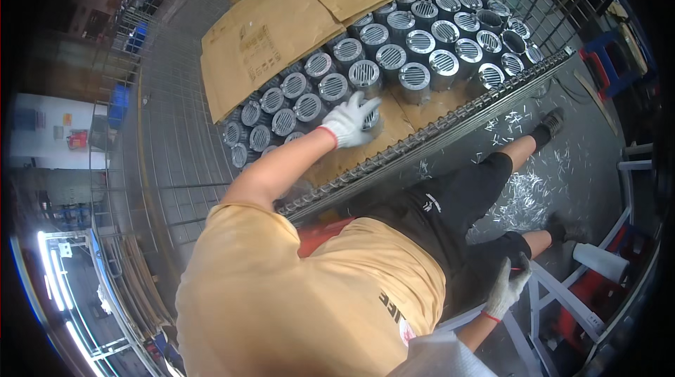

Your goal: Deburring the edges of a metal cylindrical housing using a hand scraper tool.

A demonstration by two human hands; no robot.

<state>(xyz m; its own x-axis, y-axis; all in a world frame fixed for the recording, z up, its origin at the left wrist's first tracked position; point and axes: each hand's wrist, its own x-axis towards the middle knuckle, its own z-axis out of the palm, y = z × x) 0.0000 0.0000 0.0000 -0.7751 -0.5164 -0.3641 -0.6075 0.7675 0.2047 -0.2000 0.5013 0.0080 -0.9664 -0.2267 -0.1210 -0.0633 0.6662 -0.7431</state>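
Note:
My left hand (346, 122), in a white knit glove with a red cuff, reaches into a wire cage. Its fingers are closed round a short metal cylinder with a slotted round cap (371, 120), partly hidden by the glove, at the front of the load. Many similar capped cylinders (444, 62) stand upright in close rows behind it. My right hand (508, 287), gloved the same way, is held low at the right beside a pale metal frame. Its fingers are apart, and I make out nothing held in them.
Brown cardboard (271, 40) covers the far rows, and another cardboard sheet (394, 122) lies under the cylinders. The cage's front wire edge (436, 124) runs before me. Thin shiny scraps (520, 201) litter the floor. Pale metal legs (562, 296) and a blue stool (606, 68) stand right.

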